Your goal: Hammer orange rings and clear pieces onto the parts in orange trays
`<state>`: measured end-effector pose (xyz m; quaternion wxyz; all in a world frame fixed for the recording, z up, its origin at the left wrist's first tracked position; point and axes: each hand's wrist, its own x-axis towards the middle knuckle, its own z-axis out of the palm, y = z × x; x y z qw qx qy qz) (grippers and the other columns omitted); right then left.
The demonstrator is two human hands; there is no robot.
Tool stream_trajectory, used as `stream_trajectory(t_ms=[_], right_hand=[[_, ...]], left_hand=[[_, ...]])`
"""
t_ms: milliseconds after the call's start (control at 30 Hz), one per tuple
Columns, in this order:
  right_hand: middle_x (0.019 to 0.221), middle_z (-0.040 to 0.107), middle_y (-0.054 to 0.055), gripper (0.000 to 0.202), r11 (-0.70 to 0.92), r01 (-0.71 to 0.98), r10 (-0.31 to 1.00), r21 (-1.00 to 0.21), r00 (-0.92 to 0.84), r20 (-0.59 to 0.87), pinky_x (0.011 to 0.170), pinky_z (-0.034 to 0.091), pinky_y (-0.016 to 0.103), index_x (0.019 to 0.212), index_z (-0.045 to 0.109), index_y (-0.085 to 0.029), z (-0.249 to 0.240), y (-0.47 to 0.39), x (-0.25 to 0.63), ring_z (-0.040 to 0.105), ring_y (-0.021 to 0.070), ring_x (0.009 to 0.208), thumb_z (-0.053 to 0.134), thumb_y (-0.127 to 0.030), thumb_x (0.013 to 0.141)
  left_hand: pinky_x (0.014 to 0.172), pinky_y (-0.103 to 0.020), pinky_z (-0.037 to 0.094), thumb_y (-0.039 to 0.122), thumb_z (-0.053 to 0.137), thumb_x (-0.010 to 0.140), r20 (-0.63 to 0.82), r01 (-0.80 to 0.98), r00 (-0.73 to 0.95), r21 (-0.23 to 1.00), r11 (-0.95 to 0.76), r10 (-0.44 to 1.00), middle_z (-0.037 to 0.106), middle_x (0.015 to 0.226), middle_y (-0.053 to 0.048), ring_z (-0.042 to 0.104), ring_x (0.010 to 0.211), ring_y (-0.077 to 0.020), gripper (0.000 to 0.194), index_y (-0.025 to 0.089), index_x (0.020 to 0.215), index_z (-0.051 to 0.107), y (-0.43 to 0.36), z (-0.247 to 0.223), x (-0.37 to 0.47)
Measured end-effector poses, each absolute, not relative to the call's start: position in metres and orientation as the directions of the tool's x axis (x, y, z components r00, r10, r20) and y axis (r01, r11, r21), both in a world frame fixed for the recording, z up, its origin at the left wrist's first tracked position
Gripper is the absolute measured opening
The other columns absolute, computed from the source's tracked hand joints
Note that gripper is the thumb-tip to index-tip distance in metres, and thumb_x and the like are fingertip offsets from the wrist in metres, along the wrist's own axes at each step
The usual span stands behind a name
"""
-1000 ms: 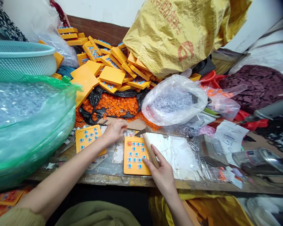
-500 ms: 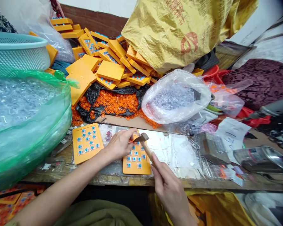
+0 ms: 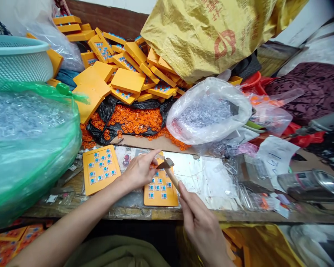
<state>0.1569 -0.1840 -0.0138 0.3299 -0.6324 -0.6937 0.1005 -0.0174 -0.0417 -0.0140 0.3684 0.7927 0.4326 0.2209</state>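
A small hammer (image 3: 167,167) with a wooden handle is gripped in my right hand (image 3: 202,218). Its dark metal head hovers over or rests on the upper part of a yellow-orange panel (image 3: 167,198) fitted with several small blue-and-clear switches; contact cannot be made out. My left hand (image 3: 140,168) is at that panel's upper left, fingertips close to the hammer head. Its fingers are bent together, and a bit of orange shows by them, mostly hidden. A second panel (image 3: 101,187) with similar blue switches lies flat to the left.
Behind are a black bag (image 3: 100,111) of orange rings, a white plastic bag (image 3: 174,120) of clear pieces and a heap of yellow panels (image 3: 128,79). A green bag (image 3: 44,163) bulges on the left. A glass jar (image 3: 303,185) and a small block (image 3: 252,172) stand at right.
The view has shifted slightly. My left index finger looks a little straighter; the hammer and right hand stay in nearly the same place over the panel.
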Motion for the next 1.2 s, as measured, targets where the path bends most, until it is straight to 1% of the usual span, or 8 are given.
stream_trajectory(t_ms=[133,300,433,533,667,933,1067,1200], right_hand=[[0.116,0.068,0.006,0.042,0.058,0.736,0.965,-0.675,0.130,0.226,0.087,0.053,0.024,0.132,0.054,-0.026,-0.023,-0.184,0.158,0.067,0.0182,0.101,0.049,-0.021,0.091],[0.108,0.071,0.010,0.054,-0.204,0.372,0.886,-0.906,0.464,-0.009,0.086,0.056,0.031,0.129,0.057,-0.016,-0.026,-0.171,0.156,0.068,0.0232,0.098,0.063,-0.040,0.081],[0.098,0.074,0.010,0.072,-0.272,0.109,0.842,-0.956,0.508,-0.182,0.079,0.058,0.033,0.132,0.053,-0.013,-0.027,-0.159,0.151,0.070,0.0237,0.089,0.070,-0.047,0.071],[0.097,0.073,0.010,0.074,-0.276,0.048,0.827,-0.960,0.520,-0.212,0.077,0.059,0.033,0.133,0.051,-0.013,-0.031,-0.158,0.151,0.070,0.0248,0.089,0.072,-0.047,0.070],[0.096,0.074,0.009,0.071,-0.279,0.103,0.843,-0.955,0.502,-0.192,0.078,0.059,0.036,0.133,0.051,-0.014,-0.034,-0.161,0.156,0.070,0.0259,0.090,0.070,-0.047,0.073],[0.109,0.071,0.009,0.041,-0.030,0.555,0.907,-0.832,0.365,0.211,0.083,0.057,0.030,0.124,0.061,-0.018,-0.023,-0.174,0.167,0.071,0.0215,0.092,0.059,-0.029,0.085],[0.114,0.068,0.005,0.046,0.173,0.682,0.867,-0.710,0.237,0.439,0.084,0.054,0.025,0.129,0.056,-0.027,-0.008,-0.178,0.166,0.069,0.0169,0.095,0.058,-0.012,0.085],[0.110,0.069,0.002,0.055,0.230,0.740,0.871,-0.632,0.133,0.472,0.082,0.052,0.021,0.135,0.049,-0.032,-0.005,-0.181,0.166,0.068,0.0135,0.093,0.054,-0.007,0.087]], left_hand=[[0.078,-0.030,0.054,0.010,0.062,0.072,-0.056,0.522,0.536,0.806,-0.278,0.842,0.074,0.096,-0.006,0.068,0.085,-0.0190,0.055,0.014,0.126,0.053,-0.025,-0.009,-0.021],[0.090,-0.031,0.049,0.011,0.055,0.079,0.090,0.641,0.453,0.659,-0.394,0.887,0.070,0.106,-0.010,0.064,0.099,-0.0205,0.024,0.012,0.097,0.070,0.027,-0.011,-0.013],[0.081,-0.031,0.050,0.007,0.055,0.076,0.068,0.673,0.469,0.618,-0.406,0.880,0.072,0.086,-0.009,0.066,0.086,-0.0213,0.020,0.014,0.082,0.073,0.047,-0.020,-0.001],[0.074,-0.027,0.049,0.009,0.057,0.074,0.057,0.665,0.506,0.609,-0.432,0.861,0.070,0.081,-0.005,0.065,0.077,-0.0182,0.017,0.015,0.076,0.072,0.047,-0.026,-0.002],[0.079,-0.030,0.049,0.010,0.052,0.079,0.091,0.654,0.520,0.596,-0.465,0.849,0.066,0.089,-0.008,0.063,0.085,-0.0197,0.019,0.014,0.073,0.069,0.034,-0.023,-0.008],[0.084,-0.039,0.051,0.015,0.056,0.081,0.184,0.513,0.589,0.668,-0.540,0.787,0.068,0.095,-0.011,0.062,0.090,-0.0233,0.040,0.010,0.120,0.054,-0.045,-0.012,0.001],[0.081,-0.040,0.052,0.015,0.053,0.083,0.177,0.552,0.546,0.659,-0.511,0.819,0.066,0.093,-0.010,0.062,0.088,-0.0239,0.045,0.011,0.128,0.047,-0.053,-0.023,0.005],[0.082,-0.039,0.052,0.015,0.055,0.082,0.171,0.547,0.503,0.695,-0.466,0.847,0.067,0.092,-0.007,0.063,0.087,-0.0225,0.052,0.014,0.132,0.042,-0.050,-0.027,0.005]])
